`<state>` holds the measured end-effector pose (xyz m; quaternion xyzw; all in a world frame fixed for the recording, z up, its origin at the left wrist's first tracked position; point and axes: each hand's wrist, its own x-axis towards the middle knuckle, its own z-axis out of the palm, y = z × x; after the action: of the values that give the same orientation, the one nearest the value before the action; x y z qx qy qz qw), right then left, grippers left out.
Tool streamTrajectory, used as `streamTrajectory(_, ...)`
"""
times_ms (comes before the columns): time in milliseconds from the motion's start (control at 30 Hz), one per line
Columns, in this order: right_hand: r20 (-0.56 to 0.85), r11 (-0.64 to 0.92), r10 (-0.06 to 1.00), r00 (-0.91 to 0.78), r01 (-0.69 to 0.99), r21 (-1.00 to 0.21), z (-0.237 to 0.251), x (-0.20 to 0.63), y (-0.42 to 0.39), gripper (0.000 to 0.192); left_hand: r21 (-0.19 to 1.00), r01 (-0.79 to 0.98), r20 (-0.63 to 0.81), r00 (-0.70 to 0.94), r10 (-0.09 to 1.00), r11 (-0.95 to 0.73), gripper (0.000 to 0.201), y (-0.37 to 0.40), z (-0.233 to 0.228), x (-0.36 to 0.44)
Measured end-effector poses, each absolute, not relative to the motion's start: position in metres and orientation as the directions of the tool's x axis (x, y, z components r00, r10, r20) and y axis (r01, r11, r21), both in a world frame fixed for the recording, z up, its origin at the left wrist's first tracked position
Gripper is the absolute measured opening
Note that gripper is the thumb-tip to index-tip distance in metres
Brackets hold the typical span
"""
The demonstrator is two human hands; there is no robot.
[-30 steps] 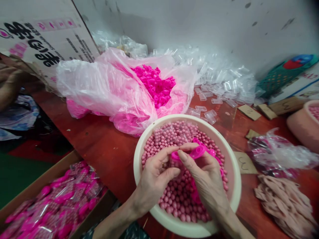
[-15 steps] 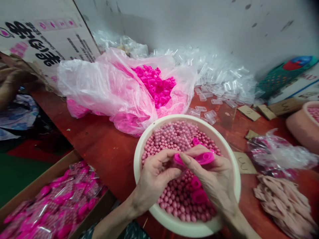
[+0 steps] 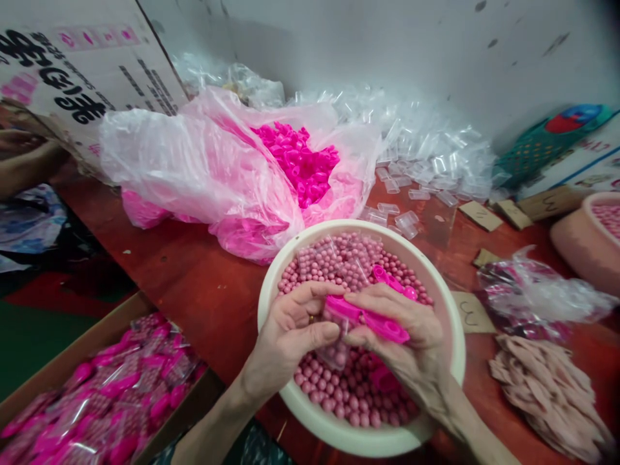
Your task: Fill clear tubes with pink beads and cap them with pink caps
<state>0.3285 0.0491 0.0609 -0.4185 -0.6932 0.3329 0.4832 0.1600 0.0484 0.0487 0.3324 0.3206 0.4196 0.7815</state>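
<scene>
Over the basin, my left hand grips a small clear plastic box with pink beads in it, between thumb and fingers. My right hand is closed on a bright pink flip-top cap, whose two halves are spread apart. One half sits at the top of the clear box; I cannot tell whether it is fully seated. Below both hands, the cream basin holds many loose pink beads. More pink caps and filled clear boxes lie on the beads, partly hidden by my right hand.
Behind the basin, a plastic bag spills pink caps. Clear boxes are heaped along the wall. A carton of finished pieces stands lower left. A crumpled cloth lies right. Another person's arm shows at left.
The pink cap has tilted and now meets the clear box, which has come into view between my hands. My right fingers have shifted over the cap. The view has moved slightly.
</scene>
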Motion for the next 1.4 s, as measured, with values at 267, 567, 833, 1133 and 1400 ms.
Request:
streamTrajectory(267, 0.491, 0.589, 0.807, -0.329, 0.382, -0.712, 0.061, 0.329, 0.042, 0.036, 0.783, -0.451, -0.206, 0.464, 0.862, 0.43, 0.029, 0.048, 0.042, 0.154)
streamTrajectory(567, 0.396, 0.435, 0.901, -0.179, 0.37, -0.821, 0.051, 0.321, 0.034, 0.028, 0.857, -0.372, -0.215, 0.371, 0.903, 0.356, 0.034, 0.043, 0.043, 0.158)
streamTrajectory(833, 0.042, 0.026, 0.986, 0.164, 0.1, -0.995, 0.062, 0.333, 0.034, 0.018, 0.885, -0.296, -0.253, 0.341, 0.905, 0.359, 0.029, 0.042, 0.046, 0.158)
streamTrajectory(1133, 0.347, 0.589, 0.806, -0.479, 0.704, -0.397, 0.046, 0.319, 0.028, 0.075, 0.935, -0.252, -0.175, 0.29, 0.941, 0.251, 0.047, 0.036, 0.048, 0.16)
streamTrajectory(1400, 0.303, 0.559, 0.823, -0.481, 0.782, -0.277, 0.043, 0.313, 0.03, 0.07, 0.967, -0.183, -0.132, 0.242, 0.961, 0.179, 0.042, 0.037, 0.043, 0.158)
